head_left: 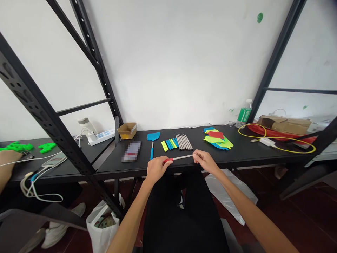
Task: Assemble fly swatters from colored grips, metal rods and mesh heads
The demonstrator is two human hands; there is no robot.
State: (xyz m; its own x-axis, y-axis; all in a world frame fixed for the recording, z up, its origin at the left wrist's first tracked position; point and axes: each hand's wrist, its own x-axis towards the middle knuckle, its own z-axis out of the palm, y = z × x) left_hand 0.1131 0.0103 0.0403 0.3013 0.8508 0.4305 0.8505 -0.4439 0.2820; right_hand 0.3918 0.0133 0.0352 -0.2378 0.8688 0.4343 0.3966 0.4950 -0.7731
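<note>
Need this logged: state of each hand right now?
Left hand: closed, holding red handle on thin silver metal rod.
Right hand: closed, pinching rod's other end.

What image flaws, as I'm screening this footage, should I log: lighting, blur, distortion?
Head view: metal posts splay outward, suggesting wide-angle distortion; soft light on the wall, dimmer floor below; one flat item pixelated beyond reading; left hand, right hand and red-gripped rod look reasonably sharp.
</note>
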